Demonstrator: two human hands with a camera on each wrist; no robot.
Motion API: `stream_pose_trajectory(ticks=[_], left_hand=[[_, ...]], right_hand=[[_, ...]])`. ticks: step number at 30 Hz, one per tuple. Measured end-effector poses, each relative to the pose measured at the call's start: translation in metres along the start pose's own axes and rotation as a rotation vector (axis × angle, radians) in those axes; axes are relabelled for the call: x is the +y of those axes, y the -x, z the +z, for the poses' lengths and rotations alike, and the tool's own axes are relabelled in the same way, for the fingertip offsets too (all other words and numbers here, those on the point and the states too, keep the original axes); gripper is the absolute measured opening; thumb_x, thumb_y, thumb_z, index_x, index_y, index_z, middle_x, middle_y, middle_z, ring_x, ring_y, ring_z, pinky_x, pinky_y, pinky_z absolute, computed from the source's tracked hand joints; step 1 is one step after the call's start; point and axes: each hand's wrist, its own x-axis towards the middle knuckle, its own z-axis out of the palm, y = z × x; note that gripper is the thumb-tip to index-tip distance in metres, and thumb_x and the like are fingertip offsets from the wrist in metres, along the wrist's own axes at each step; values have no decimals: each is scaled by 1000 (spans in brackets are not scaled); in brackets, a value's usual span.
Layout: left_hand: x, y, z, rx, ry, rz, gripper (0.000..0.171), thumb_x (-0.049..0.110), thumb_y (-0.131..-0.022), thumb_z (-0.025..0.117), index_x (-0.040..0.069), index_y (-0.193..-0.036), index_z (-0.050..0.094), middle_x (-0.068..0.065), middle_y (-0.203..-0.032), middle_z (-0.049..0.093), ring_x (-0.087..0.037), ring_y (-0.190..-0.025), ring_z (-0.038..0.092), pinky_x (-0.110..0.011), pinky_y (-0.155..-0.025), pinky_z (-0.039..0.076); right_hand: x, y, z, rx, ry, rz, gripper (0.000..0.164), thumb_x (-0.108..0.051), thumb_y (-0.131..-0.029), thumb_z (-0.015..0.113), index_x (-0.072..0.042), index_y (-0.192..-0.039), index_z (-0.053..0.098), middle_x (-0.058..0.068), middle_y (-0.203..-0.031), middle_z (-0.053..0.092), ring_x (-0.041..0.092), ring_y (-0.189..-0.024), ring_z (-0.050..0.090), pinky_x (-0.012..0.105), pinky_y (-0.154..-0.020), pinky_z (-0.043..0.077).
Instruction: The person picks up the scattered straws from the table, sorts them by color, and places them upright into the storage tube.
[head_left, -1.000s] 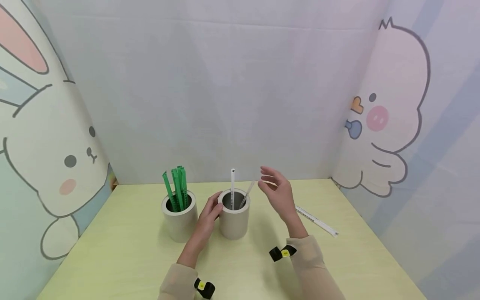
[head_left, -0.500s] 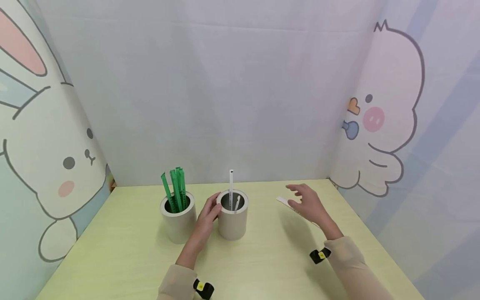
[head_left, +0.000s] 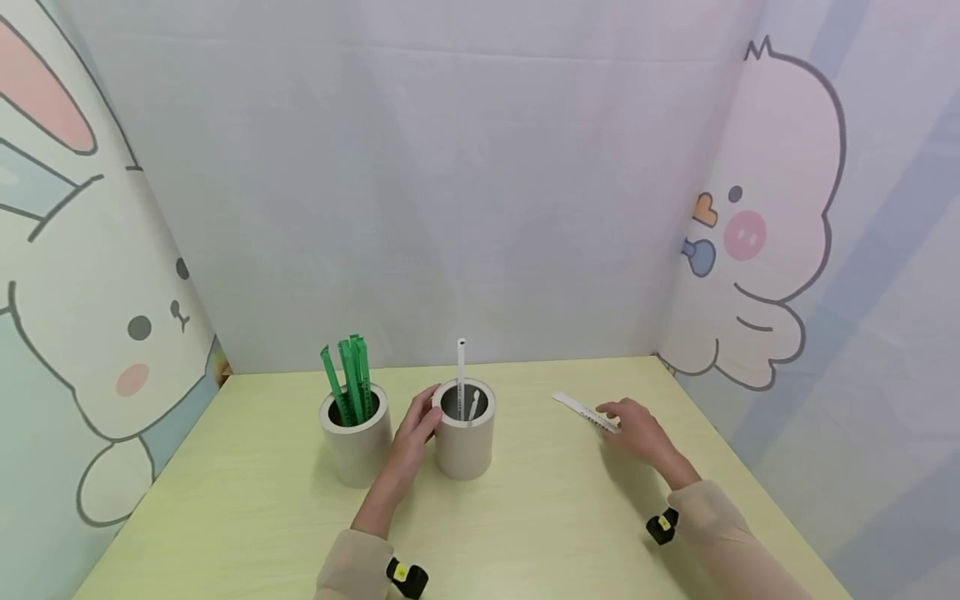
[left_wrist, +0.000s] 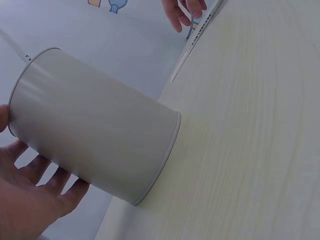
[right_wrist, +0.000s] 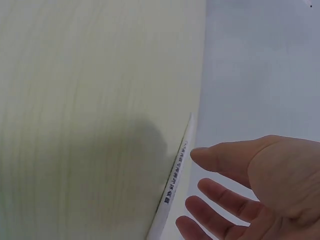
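Note:
My left hand (head_left: 411, 433) holds the right-hand beige cylindrical cup (head_left: 465, 450) at its left side, thumb by the rim and fingers on the outer wall (left_wrist: 100, 130). Two white paper-wrapped straws stand inside: a tall upright straw (head_left: 461, 367) and a lower, tilted straw (head_left: 474, 405). Over at the right, my right hand (head_left: 637, 432) hovers at the near end of another white wrapped straw (head_left: 577, 406) lying on the table. In the right wrist view, thumb and fingers are spread beside this printed straw (right_wrist: 173, 182), with a gap between them.
A second beige cup (head_left: 358, 454) stands left of my left hand, holding several green wrapped straws (head_left: 351, 379). The pale yellow table (head_left: 510, 533) meets a grey-white cloth backdrop (head_left: 450, 208) at its back edge. Cartoon-printed cloth hangs on both sides.
My right hand has moved right and down from beside the cup to the straw on the table. The tilted straw has sunk lower into the cup. My left hand keeps its hold.

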Motion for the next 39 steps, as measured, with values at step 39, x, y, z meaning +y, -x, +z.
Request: stream_pose_trajectory(ticks=[39], left_hand=[[1, 0, 1, 3, 11, -5, 52, 33, -116, 43, 19, -165, 35, -13, -171, 32, -37, -161, 23, -65, -128, 21]], right_hand=[[-18, -10, 10, -52, 45, 78, 35, 15, -87, 64, -1, -113, 79, 9, -93, 74, 24, -85, 66, 47, -74, 57]])
